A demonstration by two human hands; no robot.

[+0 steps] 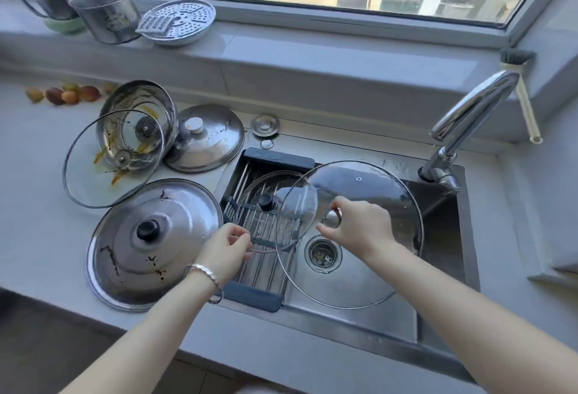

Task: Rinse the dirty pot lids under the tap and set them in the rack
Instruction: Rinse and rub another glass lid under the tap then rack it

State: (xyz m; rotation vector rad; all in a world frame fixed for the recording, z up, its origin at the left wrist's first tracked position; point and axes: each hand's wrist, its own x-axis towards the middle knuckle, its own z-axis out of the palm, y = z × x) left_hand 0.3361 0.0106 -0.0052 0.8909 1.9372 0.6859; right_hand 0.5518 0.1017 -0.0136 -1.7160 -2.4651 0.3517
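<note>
My right hand [356,226] grips the metal knob of a large glass lid [375,268], held over the sink basin and partly over the rack. My left hand [226,248] pinches the near rim of a smaller glass lid [266,181] with a black knob that lies on the roll-up rack [269,162] across the sink's left side. The tap [469,112] arches at the right; no water shows. On the counter lie a stained steel lid [125,256], a cleaner steel lid [215,146], and a smeared glass lid [90,174] leaning on other dirty lids [137,102].
The sink [444,237] has a drain strainer [322,254] in its floor. A metal sink plug [266,124] sits behind the rack. Metal jugs [106,15] and a steamer plate [181,23] stand on the window ledge. Small fruits [65,95] lie far left. A brush [520,81] hangs behind the tap.
</note>
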